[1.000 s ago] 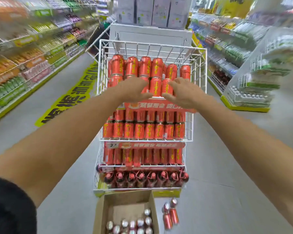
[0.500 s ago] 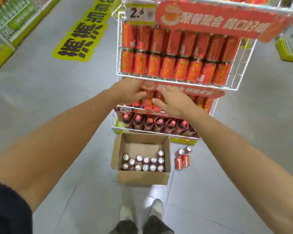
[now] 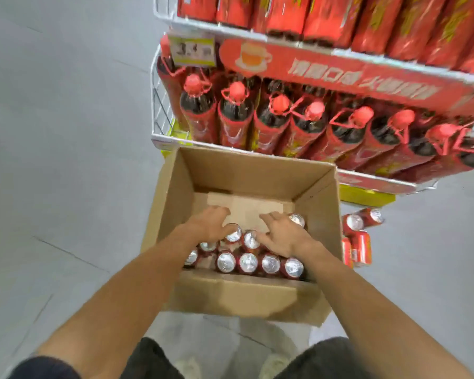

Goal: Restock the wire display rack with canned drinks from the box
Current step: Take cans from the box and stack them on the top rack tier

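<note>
Price tag [image 3: 193, 51] on rack [image 3: 159, 105] perhaps begins 3.

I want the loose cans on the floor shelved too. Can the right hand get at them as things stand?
Probably, but not directly: the right hand is down inside the box, whose right wall stands between it and the floor cans. Once it clears that wall, nothing covers them.

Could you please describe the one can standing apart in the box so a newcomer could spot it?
Find the open cardboard box on the floor before the wire rack. Most cans cluster at its near wall; this can stands alone farther back, by the right wall, just past the right hand.
</note>
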A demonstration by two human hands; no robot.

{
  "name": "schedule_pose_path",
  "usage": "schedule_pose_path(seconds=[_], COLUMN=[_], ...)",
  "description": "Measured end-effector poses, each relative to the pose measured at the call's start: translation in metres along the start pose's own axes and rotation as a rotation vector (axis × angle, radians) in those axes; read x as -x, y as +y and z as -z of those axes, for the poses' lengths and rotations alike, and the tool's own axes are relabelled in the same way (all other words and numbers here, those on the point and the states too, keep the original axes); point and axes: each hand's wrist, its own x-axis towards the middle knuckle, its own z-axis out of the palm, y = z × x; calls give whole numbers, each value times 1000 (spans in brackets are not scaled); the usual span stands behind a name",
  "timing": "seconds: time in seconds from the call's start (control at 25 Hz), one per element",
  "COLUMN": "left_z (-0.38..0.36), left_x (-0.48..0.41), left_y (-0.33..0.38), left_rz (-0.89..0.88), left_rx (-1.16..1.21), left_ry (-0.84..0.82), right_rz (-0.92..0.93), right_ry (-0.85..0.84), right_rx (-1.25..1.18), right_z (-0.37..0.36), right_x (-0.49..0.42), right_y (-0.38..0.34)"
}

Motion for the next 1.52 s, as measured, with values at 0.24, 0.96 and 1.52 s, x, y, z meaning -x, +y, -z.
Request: schedule_pose_path(seconds=[0.24, 0.96, 1.52], left_z=[-56, 113, 632], left_x=[-73, 60, 480], left_y=[-18, 47, 330], left_rz=[-76, -174, -620], left_rx=[-159, 23, 66], left_ry=[-32, 190, 447], right_rz=[51, 105, 159], right_ry=[-84, 192, 686], right_rx=[71, -150, -207], right_z=[-66, 133, 667], right_x=[-70, 55, 495], right_y=[26, -37, -184])
